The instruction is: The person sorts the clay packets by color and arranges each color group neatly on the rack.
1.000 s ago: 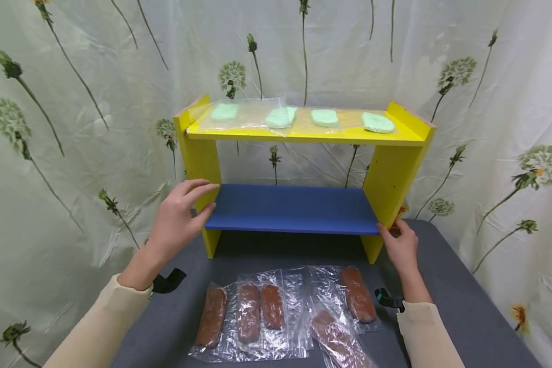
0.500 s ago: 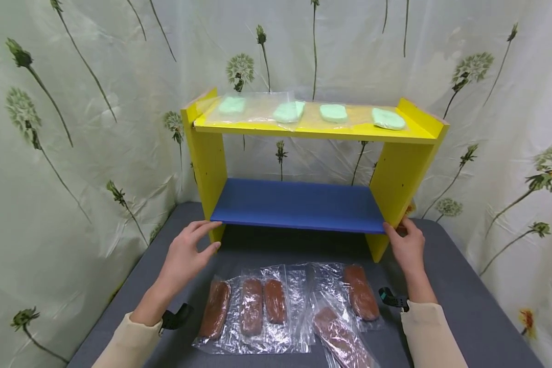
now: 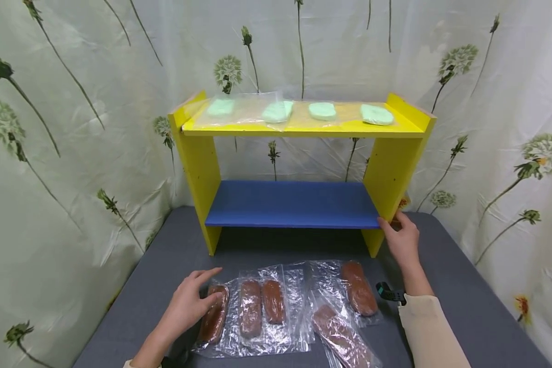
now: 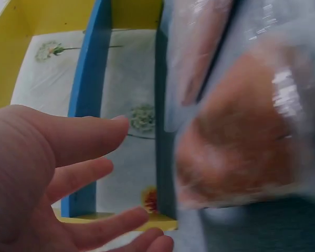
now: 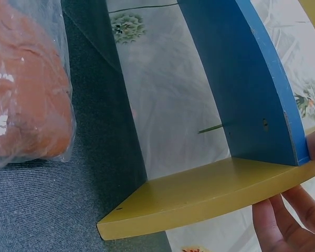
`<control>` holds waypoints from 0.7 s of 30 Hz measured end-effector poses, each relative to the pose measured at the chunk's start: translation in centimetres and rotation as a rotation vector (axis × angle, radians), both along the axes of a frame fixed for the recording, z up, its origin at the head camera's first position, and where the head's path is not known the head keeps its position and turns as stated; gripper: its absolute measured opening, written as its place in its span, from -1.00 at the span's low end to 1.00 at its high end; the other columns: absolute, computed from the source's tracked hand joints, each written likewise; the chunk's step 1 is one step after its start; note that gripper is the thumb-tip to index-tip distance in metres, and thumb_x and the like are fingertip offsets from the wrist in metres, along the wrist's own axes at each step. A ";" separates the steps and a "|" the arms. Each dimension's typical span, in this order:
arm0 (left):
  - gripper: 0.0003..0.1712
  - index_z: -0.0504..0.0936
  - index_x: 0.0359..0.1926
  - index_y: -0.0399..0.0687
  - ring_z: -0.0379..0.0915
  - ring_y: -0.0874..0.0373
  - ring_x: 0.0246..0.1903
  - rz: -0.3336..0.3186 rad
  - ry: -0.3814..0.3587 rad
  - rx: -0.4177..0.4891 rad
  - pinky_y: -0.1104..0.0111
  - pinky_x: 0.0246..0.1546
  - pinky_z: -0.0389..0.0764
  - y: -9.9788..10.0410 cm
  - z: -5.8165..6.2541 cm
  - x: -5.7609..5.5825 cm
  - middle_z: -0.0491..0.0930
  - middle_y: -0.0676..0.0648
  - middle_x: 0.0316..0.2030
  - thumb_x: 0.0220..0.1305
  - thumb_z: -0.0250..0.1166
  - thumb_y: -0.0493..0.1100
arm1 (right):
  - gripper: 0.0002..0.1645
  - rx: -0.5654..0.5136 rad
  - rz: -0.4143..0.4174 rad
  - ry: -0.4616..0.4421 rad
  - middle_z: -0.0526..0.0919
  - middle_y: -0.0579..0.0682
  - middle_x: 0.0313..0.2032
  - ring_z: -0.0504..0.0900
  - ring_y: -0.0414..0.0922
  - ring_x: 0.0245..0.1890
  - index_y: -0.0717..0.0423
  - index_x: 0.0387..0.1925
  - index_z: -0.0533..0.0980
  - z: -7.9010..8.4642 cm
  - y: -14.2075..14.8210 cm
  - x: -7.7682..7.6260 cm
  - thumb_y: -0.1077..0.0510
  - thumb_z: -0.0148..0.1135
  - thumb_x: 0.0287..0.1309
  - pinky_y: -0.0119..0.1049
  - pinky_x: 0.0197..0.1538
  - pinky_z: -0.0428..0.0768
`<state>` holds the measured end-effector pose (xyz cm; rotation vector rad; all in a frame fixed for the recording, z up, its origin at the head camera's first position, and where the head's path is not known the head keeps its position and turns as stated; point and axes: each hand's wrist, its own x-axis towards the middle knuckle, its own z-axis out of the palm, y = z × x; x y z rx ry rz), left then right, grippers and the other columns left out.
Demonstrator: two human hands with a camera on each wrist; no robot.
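Note:
My right hand (image 3: 404, 243) grips the yellow right side panel (image 3: 392, 179) of a small shelf unit, thumb at the front corner of the blue shelf (image 3: 294, 204). In the right wrist view the fingers (image 5: 270, 223) wrap behind that panel. My left hand (image 3: 186, 306) hovers with spread fingers beside the leftmost brown slab (image 3: 216, 319), its fingertips overlapping the slab in the head view. Seen from the left wrist, nothing is between the thumb and fingers. Several such brown slabs lie in clear plastic bags on the table, including one at the right (image 3: 360, 289).
Several pale green pieces (image 3: 322, 111) in clear plastic lie along the unit's yellow top shelf (image 3: 303, 134). The unit stands toward the back of the dark grey table (image 3: 161, 276). Behind and to both sides hangs a dandelion-print curtain (image 3: 96, 168).
My left hand has come down from the unit's left side panel to beside the leftmost bagged slab. The right hand keeps its grip on the right panel.

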<state>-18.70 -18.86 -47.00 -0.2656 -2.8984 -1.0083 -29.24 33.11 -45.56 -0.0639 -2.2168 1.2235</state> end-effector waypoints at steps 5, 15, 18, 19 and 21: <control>-0.25 0.53 0.36 0.10 0.38 -0.26 0.13 0.021 -0.062 -0.030 -0.03 -0.15 0.50 0.2 -1.1 1.3 0.51 -0.21 0.13 0.12 0.55 -0.07 | -0.53 -0.008 -0.002 -0.009 0.66 0.12 -0.10 0.51 -0.29 -0.17 0.12 0.13 0.58 0.0 -0.1 -0.1 -0.08 0.29 0.34 -0.53 -0.22 0.47; -0.12 0.54 0.34 0.08 0.22 0.01 -0.36 0.061 -0.145 -0.114 0.22 -0.47 0.20 0.7 -2.1 1.7 0.38 -0.08 -0.35 -0.05 0.62 0.08 | -0.49 -0.022 -0.006 -0.036 0.64 0.10 -0.07 0.50 -0.27 -0.16 0.12 0.16 0.57 -0.1 0.0 0.1 -0.12 0.27 0.35 -0.49 -0.23 0.46; -0.10 0.53 0.35 0.08 0.15 0.04 -0.46 0.062 -0.150 -0.092 0.23 -0.49 0.13 0.7 -2.2 1.7 0.31 -0.08 -0.41 -0.05 0.62 0.09 | -0.50 -0.022 -0.007 -0.033 0.64 0.11 -0.08 0.50 -0.26 -0.16 0.11 0.15 0.57 -0.1 0.0 0.0 -0.12 0.27 0.35 -0.49 -0.23 0.46; -0.10 0.53 0.35 0.08 0.15 0.05 -0.46 0.064 -0.152 -0.086 0.24 -0.50 0.13 0.7 -2.2 1.7 0.31 -0.08 -0.40 -0.05 0.62 0.10 | -0.50 -0.018 -0.006 -0.032 0.64 0.12 -0.08 0.50 -0.26 -0.16 0.12 0.15 0.57 -0.1 0.0 0.0 -0.11 0.27 0.35 -0.49 -0.23 0.46; -0.09 0.52 0.36 0.09 0.16 0.05 -0.48 0.070 -0.160 -0.068 0.24 -0.51 0.14 0.6 -2.3 1.7 0.31 -0.08 -0.39 -0.06 0.62 0.11 | -0.50 -0.011 -0.005 -0.032 0.64 0.12 -0.08 0.51 -0.25 -0.16 0.12 0.14 0.57 -0.1 0.0 0.0 -0.11 0.27 0.36 -0.48 -0.23 0.46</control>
